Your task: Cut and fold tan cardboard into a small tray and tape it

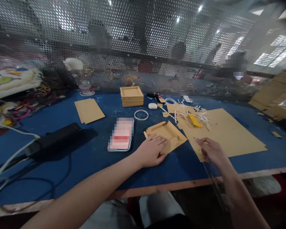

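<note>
My left hand (153, 149) lies over the near left side of a shallow brown cardboard tray (170, 130) with folded-up edges, its fingers stretched out and flat. Part of the tray is hidden under that hand. To the right, my right hand (211, 151) is closed in a pinch above the near corner of a large brown cardboard sheet (228, 133). From it a clear plastic strip (218, 186) hangs down past the table's front edge; its exact kind is hard to make out. A yellow-handled cutter-like object (194, 121) rests on the sheet among white paper scraps (203, 117).
A phone (121, 135) lies left of the tray. Behind are a stack of finished-looking cardboard trays (132, 97), a white ring (141, 114), an earbud case (153, 106) and flat cardboard pieces (89, 110). A black power bank-like block (53, 140) with cables sits left. Perforated metal mesh (143, 38) closes the back.
</note>
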Action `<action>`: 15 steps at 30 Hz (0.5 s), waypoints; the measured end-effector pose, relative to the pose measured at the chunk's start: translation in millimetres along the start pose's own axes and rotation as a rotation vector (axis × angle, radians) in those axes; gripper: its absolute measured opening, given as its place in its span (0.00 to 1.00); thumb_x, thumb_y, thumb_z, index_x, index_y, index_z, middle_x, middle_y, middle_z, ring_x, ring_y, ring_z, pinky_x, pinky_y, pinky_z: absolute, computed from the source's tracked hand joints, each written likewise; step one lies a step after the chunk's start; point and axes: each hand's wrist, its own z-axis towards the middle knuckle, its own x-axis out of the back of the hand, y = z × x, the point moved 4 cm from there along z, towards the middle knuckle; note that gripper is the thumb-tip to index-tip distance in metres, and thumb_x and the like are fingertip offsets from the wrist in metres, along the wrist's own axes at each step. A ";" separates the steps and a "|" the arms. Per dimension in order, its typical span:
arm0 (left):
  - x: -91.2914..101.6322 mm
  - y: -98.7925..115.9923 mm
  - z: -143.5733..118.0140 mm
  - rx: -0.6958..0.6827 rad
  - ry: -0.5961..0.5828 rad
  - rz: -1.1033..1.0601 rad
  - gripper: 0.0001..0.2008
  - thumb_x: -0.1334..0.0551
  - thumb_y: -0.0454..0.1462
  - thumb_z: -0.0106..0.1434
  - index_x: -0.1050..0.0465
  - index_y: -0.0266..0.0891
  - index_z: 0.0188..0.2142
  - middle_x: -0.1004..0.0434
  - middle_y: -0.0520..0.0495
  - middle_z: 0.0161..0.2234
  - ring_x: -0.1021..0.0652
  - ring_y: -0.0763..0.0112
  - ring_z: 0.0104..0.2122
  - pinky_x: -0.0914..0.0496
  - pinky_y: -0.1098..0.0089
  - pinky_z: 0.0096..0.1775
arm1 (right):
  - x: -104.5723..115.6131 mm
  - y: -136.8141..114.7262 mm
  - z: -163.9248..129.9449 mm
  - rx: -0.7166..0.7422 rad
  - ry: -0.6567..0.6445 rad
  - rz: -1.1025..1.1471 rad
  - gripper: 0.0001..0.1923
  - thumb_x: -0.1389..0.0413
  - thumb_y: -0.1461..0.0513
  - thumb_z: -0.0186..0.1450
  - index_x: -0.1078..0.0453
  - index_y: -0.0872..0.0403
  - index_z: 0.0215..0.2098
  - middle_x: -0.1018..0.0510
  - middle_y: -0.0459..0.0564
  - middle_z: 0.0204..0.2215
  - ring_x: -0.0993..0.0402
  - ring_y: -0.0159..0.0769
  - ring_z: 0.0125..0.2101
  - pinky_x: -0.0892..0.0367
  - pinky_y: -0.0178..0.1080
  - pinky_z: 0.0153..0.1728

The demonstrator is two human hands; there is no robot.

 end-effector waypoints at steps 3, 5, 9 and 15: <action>1.3 1.2 -1.4 -0.009 0.013 0.009 0.23 0.45 0.42 0.66 0.37 0.35 0.58 0.31 0.40 0.56 0.33 0.61 0.57 0.49 0.57 0.62 | 21.3 2.6 31.6 0.078 0.097 -0.191 0.19 0.49 0.45 0.62 0.33 0.53 0.33 0.33 0.41 0.11 0.34 0.32 0.13 0.40 0.33 0.14; 2.8 2.6 -2.5 -0.034 0.028 0.017 0.22 0.45 0.39 0.66 0.38 0.37 0.58 0.30 0.42 0.55 0.31 0.62 0.55 0.49 0.58 0.61 | 30.9 0.9 53.3 0.130 0.137 -0.334 0.17 0.47 0.49 0.62 0.31 0.54 0.35 0.29 0.45 0.14 0.30 0.36 0.17 0.35 0.35 0.20; 5.6 3.2 -2.9 -0.041 0.059 0.045 0.22 0.47 0.33 0.66 0.41 0.38 0.60 0.28 0.43 0.51 0.28 0.64 0.51 0.42 0.60 0.57 | 33.5 -22.1 62.1 0.319 0.311 -0.480 0.17 0.43 0.54 0.60 0.29 0.56 0.42 0.21 0.57 0.33 0.24 0.48 0.37 0.31 0.47 0.39; 8.6 6.7 -2.6 -0.053 0.047 0.074 0.21 0.48 0.32 0.66 0.41 0.36 0.59 0.25 0.44 0.44 0.25 0.65 0.45 0.33 0.65 0.45 | -20.4 -64.3 -7.3 0.852 -0.090 -0.450 0.19 0.44 0.52 0.64 0.30 0.49 0.51 0.24 0.53 0.49 0.29 0.46 0.51 0.36 0.48 0.52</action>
